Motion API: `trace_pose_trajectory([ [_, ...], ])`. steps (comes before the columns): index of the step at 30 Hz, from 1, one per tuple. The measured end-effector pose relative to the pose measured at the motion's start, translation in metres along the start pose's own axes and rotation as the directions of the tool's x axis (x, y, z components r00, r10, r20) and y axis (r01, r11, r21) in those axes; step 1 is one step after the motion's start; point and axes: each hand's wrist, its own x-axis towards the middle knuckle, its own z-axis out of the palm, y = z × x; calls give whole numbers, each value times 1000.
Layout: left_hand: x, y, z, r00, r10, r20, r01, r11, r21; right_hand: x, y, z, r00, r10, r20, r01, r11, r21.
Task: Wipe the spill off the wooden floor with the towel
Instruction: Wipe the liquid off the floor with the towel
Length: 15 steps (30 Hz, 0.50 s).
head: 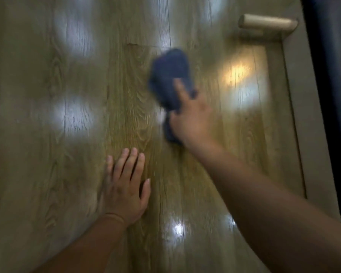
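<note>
A bunched dark blue towel lies against the wooden floor near the middle of the view. My right hand grips its near end, one finger stretched forward over the cloth. The picture is blurred by motion. My left hand rests flat on the floor nearer to me, fingers straight and slightly spread, palm down. Bright patches of reflected light shine on the boards; I cannot tell a spill from these reflections.
A pale cylindrical furniture leg stands at the far right on a beige base or skirting that runs along the right side. A dark blue curtain or panel fills the right edge.
</note>
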Motion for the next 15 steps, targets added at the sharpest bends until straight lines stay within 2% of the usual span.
trace_pose_trajectory([
  [1, 0, -1, 0, 1000, 3, -10, -3, 1000, -1, -8, -24, 5, 974, -219, 63, 222, 974, -40],
  [2, 0, -1, 0, 1000, 6, -18, -6, 1000, -4, -9, -34, 7, 910, -399, 113, 405, 913, -38],
  [3, 0, -1, 0, 1000, 9, -22, -9, 1000, -7, -5, -30, 4, 848, -512, 137, 520, 853, -31],
  [4, 0, -1, 1, 1000, 11, -22, -11, 1000, -9, 2, -10, 1, 825, -552, 123, 560, 827, -42],
  [5, 0, -1, 1, 1000, 10, -18, -10, 1000, -16, 10, 19, -4, 856, -512, 78, 517, 853, -67],
  [6, -1, 0, 0, 1000, 3, -10, -3, 1000, -22, 19, 63, -13, 922, -386, 35, 388, 920, -63],
  [7, -2, 0, -1, 1000, -5, 0, 5, 1000, -16, 24, 109, -25, 978, -208, -19, 207, 977, -45],
  [8, -3, 0, -2, 1000, -11, 13, 11, 1000, 0, 23, 151, -39, 998, 8, -63, -9, 1000, -15],
  [9, -3, 0, -2, 1000, -12, 28, 11, 1000, 18, 18, 184, -53, 970, 220, -100, -219, 975, 19],
  [10, -2, 0, -3, 999, -10, 45, 9, 1000, 28, 12, 202, -60, 920, 369, -132, -368, 929, 36],
  [11, -1, -1, -3, 998, -13, 63, 11, 999, 33, 12, 207, -62, 879, 456, -139, -452, 890, 64],
  [12, 0, -1, -4, 997, -12, 80, 8, 999, 40, 16, 197, -62, 867, 485, -114, -476, 874, 99],
  [15, 4, 1, -5, 996, -3, 91, -1, 999, 38, 49, 117, -45, 841, 532, -97, -505, 837, 212],
])
